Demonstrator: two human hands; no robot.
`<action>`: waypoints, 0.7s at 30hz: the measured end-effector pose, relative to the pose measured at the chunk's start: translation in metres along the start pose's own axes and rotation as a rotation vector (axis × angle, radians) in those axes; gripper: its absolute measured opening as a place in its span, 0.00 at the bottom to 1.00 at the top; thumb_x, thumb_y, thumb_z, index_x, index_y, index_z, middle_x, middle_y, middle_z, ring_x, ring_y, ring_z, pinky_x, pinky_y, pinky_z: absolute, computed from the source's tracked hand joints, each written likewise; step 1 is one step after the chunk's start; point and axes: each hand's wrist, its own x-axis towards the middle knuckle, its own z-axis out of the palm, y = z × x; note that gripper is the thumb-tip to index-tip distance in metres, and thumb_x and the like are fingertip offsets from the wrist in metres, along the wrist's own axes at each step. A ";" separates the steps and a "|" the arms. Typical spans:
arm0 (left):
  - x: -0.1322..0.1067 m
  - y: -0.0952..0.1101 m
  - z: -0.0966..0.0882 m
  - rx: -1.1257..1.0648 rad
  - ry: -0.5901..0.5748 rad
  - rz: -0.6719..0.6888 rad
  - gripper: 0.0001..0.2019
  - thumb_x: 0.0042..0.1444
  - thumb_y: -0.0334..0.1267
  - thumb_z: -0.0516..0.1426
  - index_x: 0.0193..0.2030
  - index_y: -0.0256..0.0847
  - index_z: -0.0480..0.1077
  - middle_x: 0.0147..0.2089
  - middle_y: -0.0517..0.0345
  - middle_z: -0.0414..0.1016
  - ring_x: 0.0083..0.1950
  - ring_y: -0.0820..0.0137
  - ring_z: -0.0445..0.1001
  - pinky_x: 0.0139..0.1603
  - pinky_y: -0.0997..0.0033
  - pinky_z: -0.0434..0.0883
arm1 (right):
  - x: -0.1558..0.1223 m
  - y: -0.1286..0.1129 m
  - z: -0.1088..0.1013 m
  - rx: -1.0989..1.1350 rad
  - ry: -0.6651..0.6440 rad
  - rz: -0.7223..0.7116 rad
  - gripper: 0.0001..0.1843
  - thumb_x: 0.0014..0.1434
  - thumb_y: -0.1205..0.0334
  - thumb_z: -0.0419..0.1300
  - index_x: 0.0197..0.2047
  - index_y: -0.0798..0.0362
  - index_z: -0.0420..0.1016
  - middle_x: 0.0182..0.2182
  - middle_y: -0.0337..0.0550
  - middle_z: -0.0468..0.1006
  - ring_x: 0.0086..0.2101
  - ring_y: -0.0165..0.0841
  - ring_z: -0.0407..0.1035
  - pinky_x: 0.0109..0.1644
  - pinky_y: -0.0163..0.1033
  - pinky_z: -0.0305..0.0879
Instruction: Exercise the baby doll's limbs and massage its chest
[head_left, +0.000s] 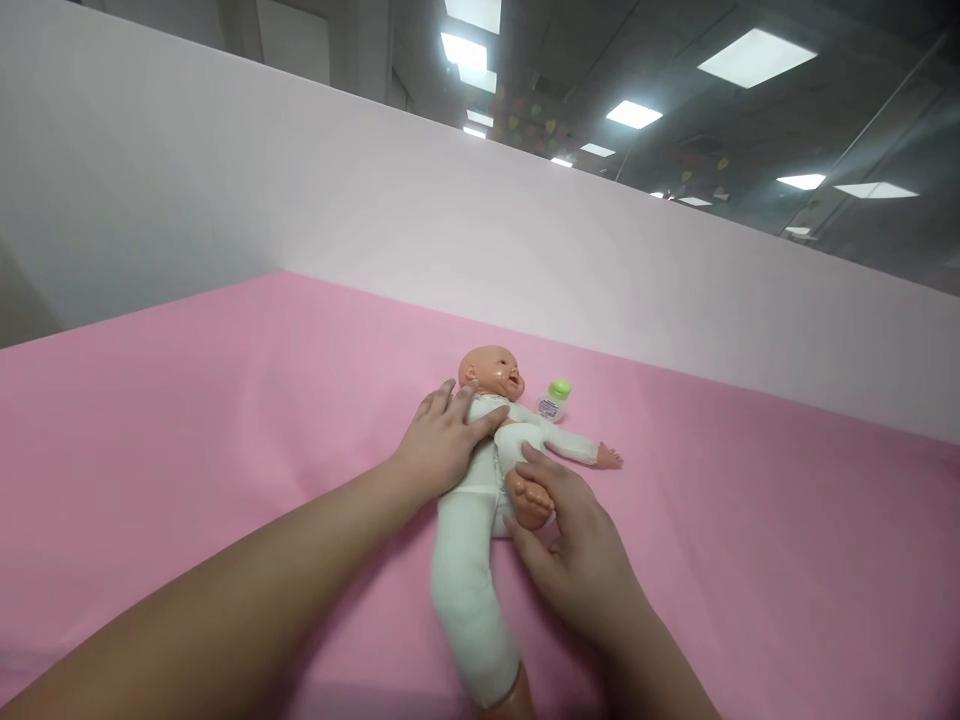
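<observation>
"Surface first: pink, broad, running back to a white partition, and we have the doll on it, lying on its back straight in front of us!"

"How would it handle for us?"

"Light, we'd judge, and soft through that white cloth; likelier to give and slide than to break. Look at the straight leg, curving like stuffed fabric, floppy more than stiff."

"So where do we take hold?"

"By the trunk, for steadiness. Our left hand is laid on it, fingers spread, pressing rather than gripping. Our right hand does the grasping, curled round the end of the bent leg, which folds up over the body."

"And the head?"

"Shiny and turned to our right! Hard, we reckon, and slick; better cradled in a palm than pinched."

"We spot a green-capped bottle too."

"Just beside the outstretched arm, apart from both hands."

"Which leaves the doll's foot!"

"Firm-looking, moulded, held between thumb and fingers: our best handle on that limb. Our own fingers cover part of it, mind, so we can't say how tight the squeeze is."
</observation>
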 end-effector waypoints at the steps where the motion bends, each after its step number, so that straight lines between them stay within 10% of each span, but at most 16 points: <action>1: 0.000 -0.001 0.001 -0.018 -0.005 -0.003 0.31 0.68 0.39 0.53 0.75 0.70 0.56 0.78 0.53 0.49 0.77 0.37 0.50 0.71 0.36 0.56 | -0.001 0.001 0.001 0.009 0.000 0.011 0.22 0.63 0.64 0.60 0.61 0.47 0.72 0.66 0.48 0.71 0.64 0.48 0.67 0.65 0.60 0.69; 11: 0.005 -0.023 0.007 -0.415 0.118 -0.371 0.28 0.70 0.50 0.50 0.76 0.53 0.58 0.67 0.43 0.69 0.64 0.50 0.71 0.61 0.51 0.70 | -0.024 0.010 -0.006 0.040 0.135 0.099 0.26 0.65 0.59 0.62 0.65 0.49 0.70 0.64 0.51 0.73 0.62 0.46 0.71 0.64 0.54 0.73; 21: 0.007 -0.068 0.022 -0.969 0.244 -0.853 0.20 0.65 0.53 0.55 0.55 0.41 0.69 0.44 0.46 0.81 0.42 0.57 0.79 0.43 0.62 0.72 | -0.114 0.010 -0.029 -0.013 0.183 -0.101 0.29 0.60 0.60 0.71 0.63 0.40 0.75 0.51 0.42 0.84 0.43 0.42 0.83 0.39 0.33 0.84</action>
